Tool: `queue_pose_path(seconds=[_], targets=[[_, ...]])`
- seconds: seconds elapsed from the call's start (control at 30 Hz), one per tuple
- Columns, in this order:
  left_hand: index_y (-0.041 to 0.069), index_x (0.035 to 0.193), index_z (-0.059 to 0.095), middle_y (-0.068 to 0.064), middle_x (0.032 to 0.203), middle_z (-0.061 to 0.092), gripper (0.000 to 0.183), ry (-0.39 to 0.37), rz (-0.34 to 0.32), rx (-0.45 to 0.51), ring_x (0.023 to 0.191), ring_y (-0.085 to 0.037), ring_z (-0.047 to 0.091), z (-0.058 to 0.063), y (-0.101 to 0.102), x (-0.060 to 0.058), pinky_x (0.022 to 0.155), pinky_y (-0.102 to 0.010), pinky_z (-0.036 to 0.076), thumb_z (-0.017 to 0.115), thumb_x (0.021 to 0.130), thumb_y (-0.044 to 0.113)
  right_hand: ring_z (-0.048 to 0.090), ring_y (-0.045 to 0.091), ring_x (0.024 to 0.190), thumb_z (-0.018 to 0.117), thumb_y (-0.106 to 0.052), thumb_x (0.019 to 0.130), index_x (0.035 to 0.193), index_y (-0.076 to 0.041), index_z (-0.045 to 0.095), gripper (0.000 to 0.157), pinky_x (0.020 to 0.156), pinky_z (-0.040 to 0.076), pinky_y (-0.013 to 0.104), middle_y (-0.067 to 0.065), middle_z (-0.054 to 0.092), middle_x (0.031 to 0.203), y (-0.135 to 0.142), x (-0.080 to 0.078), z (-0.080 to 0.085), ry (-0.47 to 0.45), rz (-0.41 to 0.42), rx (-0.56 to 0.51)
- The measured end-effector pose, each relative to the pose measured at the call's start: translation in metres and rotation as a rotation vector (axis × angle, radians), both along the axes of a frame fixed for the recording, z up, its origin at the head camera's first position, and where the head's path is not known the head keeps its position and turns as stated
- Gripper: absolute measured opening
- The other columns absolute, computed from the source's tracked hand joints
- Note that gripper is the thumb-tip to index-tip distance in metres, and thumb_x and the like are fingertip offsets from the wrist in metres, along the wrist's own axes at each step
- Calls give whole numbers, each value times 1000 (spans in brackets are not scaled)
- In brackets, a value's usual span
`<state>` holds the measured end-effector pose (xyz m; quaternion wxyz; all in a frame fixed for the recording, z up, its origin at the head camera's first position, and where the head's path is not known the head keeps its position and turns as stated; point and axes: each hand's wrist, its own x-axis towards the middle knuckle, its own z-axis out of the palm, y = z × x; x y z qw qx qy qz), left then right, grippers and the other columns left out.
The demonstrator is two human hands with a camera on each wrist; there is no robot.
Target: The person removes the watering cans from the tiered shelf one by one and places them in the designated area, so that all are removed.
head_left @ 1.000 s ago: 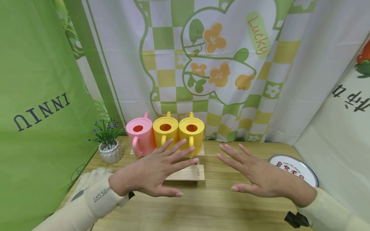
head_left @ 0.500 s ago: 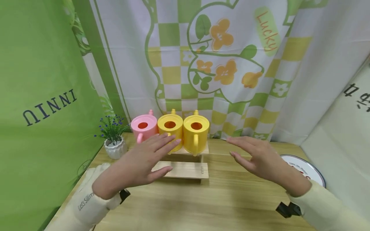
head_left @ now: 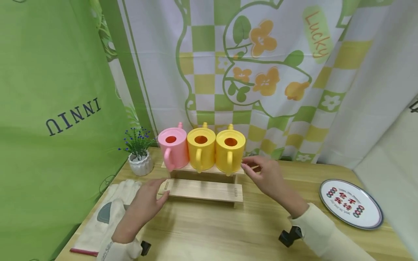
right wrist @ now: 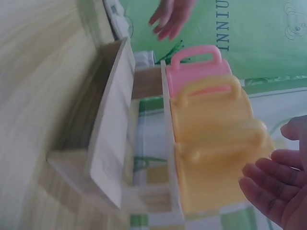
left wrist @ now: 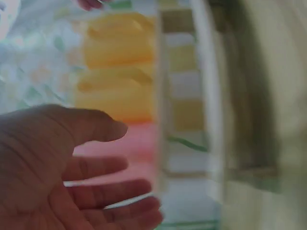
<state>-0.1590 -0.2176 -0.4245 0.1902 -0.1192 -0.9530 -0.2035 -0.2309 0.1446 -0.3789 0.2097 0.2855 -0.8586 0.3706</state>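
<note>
Three plastic watering cans stand side by side on the upper step of a wooden two-step rack (head_left: 205, 190). The pink watering can (head_left: 176, 154) is on the left, a yellow watering can (head_left: 206, 152) in the middle and another yellow watering can (head_left: 236, 152) on the right. Their handles face me. My left hand (head_left: 145, 204) hovers by the left end of the lower step, thumb and fingers apart, holding nothing. Close to the right yellow can is my right hand (head_left: 269, 179), its fingers loosely bent; in the right wrist view the fingers (right wrist: 273, 184) are not wrapped round it.
White gloves (head_left: 109, 217) lie at the table's left edge. Behind them stands a potted plant (head_left: 141, 165) with small purple flowers. A round plate (head_left: 351, 204) with red characters lies at the right. Patterned curtains (head_left: 209, 90) close off the back and sides.
Both hands, spread over the table before, have moved: the left down to the rack's left end, the right leftward beside the right yellow can. The head view has swung a little left.
</note>
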Motion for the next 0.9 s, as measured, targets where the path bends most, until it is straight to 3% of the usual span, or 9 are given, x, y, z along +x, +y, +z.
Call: queue_pose_path(seconds=[0.17, 0.33, 0.43, 0.53, 0.73, 0.9], targets=[[-13, 122, 59, -32, 117, 66, 60, -88, 91, 40, 108, -47, 65, -33, -16, -19, 94, -55, 55, 84, 80, 23, 74, 22, 88, 72, -15, 93, 108, -3, 73, 19, 73, 63, 35, 10, 77, 99, -18, 0, -9, -95, 12, -55], [-3, 100, 63, -17, 88, 68, 50, -79, 89, 65, 78, -30, 66, -51, -20, -30, 71, -42, 57, 90, 69, 25, 75, 26, 87, 73, -13, 91, 109, 0, 73, 22, 71, 63, 33, 14, 77, 99, -32, -4, -16, -153, 24, -141], [3, 87, 56, -5, 72, 53, 44, -101, 77, 72, 65, -17, 50, -55, -18, -35, 57, -29, 44, 90, 69, 24, 75, 27, 85, 74, -11, 90, 108, 2, 73, 22, 71, 62, 28, 17, 77, 97, -38, -9, -20, -211, 35, -213], [5, 82, 50, -1, 67, 43, 44, -150, 82, 82, 62, -13, 40, -56, -18, -39, 54, -24, 34, 90, 70, 22, 74, 24, 83, 75, -11, 90, 106, 3, 73, 22, 71, 61, 22, 19, 77, 96, -43, -13, -25, -248, 49, -255], [6, 81, 51, 0, 66, 41, 42, -194, 91, 62, 62, -14, 42, -53, -16, -43, 54, -25, 35, 89, 72, 22, 70, 7, 74, 75, -14, 90, 100, -1, 75, 17, 66, 58, 18, 15, 77, 89, -48, -13, -28, -236, 30, -263], [6, 85, 55, 2, 65, 39, 40, -183, 76, 25, 61, -16, 42, -51, -16, -45, 54, -27, 35, 89, 72, 21, 73, 16, 78, 76, -12, 89, 100, 0, 75, 17, 68, 61, 22, 16, 77, 90, -51, -13, -28, -220, 22, -270]])
